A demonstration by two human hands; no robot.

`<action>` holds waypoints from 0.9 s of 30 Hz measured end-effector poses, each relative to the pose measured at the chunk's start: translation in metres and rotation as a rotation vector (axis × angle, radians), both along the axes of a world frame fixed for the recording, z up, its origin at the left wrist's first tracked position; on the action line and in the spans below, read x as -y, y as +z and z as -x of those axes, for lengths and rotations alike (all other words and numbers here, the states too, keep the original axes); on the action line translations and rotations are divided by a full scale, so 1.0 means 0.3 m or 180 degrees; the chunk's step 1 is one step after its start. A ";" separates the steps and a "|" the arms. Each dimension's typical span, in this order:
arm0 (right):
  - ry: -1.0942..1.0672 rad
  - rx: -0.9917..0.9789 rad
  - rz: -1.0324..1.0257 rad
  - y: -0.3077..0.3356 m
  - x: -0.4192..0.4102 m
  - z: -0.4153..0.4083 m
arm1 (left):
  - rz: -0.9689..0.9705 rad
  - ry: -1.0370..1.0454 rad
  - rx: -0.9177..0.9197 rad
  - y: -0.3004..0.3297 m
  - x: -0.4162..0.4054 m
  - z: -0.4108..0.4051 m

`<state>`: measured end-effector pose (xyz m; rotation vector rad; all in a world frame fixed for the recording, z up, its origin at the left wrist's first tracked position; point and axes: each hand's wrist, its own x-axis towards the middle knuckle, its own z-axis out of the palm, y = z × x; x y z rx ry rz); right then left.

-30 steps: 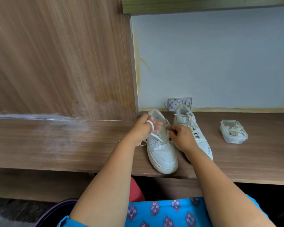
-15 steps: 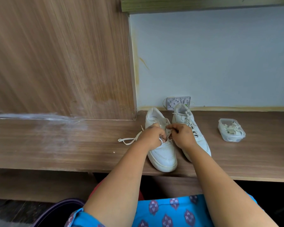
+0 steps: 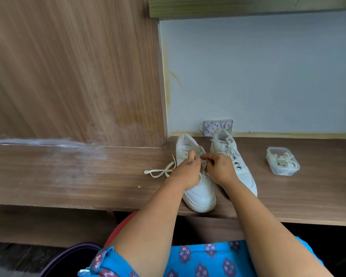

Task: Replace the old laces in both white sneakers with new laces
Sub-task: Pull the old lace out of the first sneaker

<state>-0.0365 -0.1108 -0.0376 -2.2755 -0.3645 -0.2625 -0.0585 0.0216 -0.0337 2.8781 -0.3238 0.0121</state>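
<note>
Two white sneakers stand side by side on the wooden shelf [image 3: 88,182], toes toward me. The left sneaker [image 3: 199,193] has its upper eyelets bare. Its lace [image 3: 160,171] trails off to the left in a loose loop on the wood. My left hand [image 3: 189,170] and my right hand [image 3: 218,166] meet over this shoe's tongue, fingers curled and pinching at the lace by the eyelets. The fingertips hide the exact spot. The right sneaker [image 3: 241,170] is fully laced and partly behind my right hand.
A clear plastic box [image 3: 282,163] with pale laces inside sits on the shelf to the right. A small patterned white plate [image 3: 218,126] leans against the blue wall behind the shoes. A tall wooden panel [image 3: 74,72] rises at the left.
My left hand came down from a raised pull, and the lace that was looped over its fingers now lies slack on the shelf to the left. Both hands closed in over the left sneaker.
</note>
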 end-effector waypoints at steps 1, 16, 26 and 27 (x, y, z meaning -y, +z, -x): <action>-0.0009 0.0015 0.0014 0.000 0.000 0.001 | 0.0053 0.0096 0.0020 -0.001 0.006 0.003; 0.0550 -0.0720 -0.2179 0.112 -0.282 0.175 | 0.4405 0.1650 -0.0036 0.088 -0.109 -0.004; 0.0972 -0.1040 0.0318 -0.076 -0.465 0.067 | 0.0974 0.1332 -0.0827 -0.044 -0.412 -0.058; 0.0914 -0.1143 0.0397 -0.088 -0.480 0.060 | 0.0914 0.1367 -0.0842 -0.042 -0.442 -0.058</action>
